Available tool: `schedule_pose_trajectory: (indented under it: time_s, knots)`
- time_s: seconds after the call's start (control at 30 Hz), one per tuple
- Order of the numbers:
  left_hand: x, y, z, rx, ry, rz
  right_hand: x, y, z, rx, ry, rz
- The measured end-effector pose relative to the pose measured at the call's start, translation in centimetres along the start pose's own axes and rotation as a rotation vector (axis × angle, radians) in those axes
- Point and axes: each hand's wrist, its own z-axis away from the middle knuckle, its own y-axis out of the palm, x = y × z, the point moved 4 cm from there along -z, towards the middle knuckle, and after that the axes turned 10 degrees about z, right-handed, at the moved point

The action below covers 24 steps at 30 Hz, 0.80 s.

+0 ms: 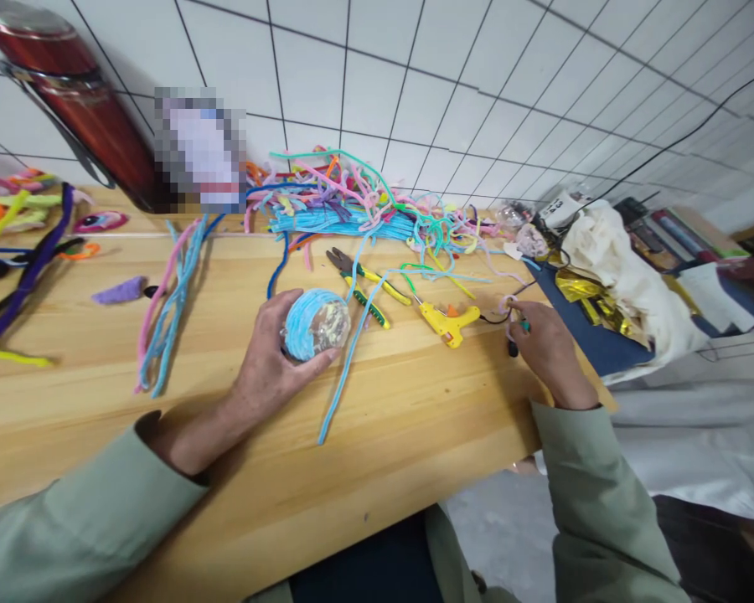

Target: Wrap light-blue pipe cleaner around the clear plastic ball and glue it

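My left hand [276, 343] is wrapped round a clear ball [317, 325] partly coiled in light blue pipe cleaner; its bare side faces right. A long light blue pipe cleaner [340, 377] lies just right of the ball, bent back across the table. My right hand [546, 343] is at the table's right side with its fingers pinched together. A pale pink loop and a small black piece show at the fingertips, but what they grip is unclear. Between the hands lie a yellow hot glue gun [449, 322] and green-and-yellow pliers [368, 289].
A heap of coloured pipe cleaners [352, 218] lies along the tiled wall. Further left are a red thermos [94, 109], a purple cone [121, 291] and bent pink and blue pipe cleaners [174, 301]. Gold foil [587, 297] and white cloth [628, 268] lie at the right.
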Motion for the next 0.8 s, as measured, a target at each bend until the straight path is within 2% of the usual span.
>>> schedule_pose_trajectory:
  time_s: [0.1,0.2,0.27,0.37,0.47,0.53,0.6,0.67,0.73,0.8]
  knots:
    - [0.0,0.0,0.0,0.009,-0.001,0.006,5.0,0.6,-0.9,0.05,-0.304,-0.069]
    - [-0.1,0.0,0.0,0.006,-0.01,0.008,8.8,1.7,-2.0,0.15,-0.422,-0.068]
    - [-0.3,0.1,-0.1,0.008,-0.004,0.016,9.8,2.2,-2.6,0.19,-0.438,-0.068]
    - [-0.6,0.4,-0.2,0.027,0.008,0.02,8.9,2.0,-2.6,0.192,-0.414,-0.11]
    - [-0.7,0.5,-0.2,0.027,0.022,0.002,6.4,0.2,-2.0,0.164,-0.318,-0.271]
    - [-0.9,0.6,-0.2,0.025,0.041,-0.001,4.9,-1.4,-1.6,0.154,-0.133,-0.425]
    - [-1.1,0.6,-0.3,0.04,0.062,0.003,4.5,-2.8,-1.3,0.175,0.092,-0.595]
    - [-1.3,0.7,-0.3,0.065,0.075,0.005,6.2,-3.7,-1.3,0.196,0.197,-0.805]
    - [-1.5,0.7,-0.3,0.08,0.082,0.009,9.7,-3.9,-1.8,0.262,0.168,-1.03]
    - [-1.5,0.7,-0.3,0.082,0.086,0.026,13.9,-3.2,-2.6,0.394,0.104,-1.202]
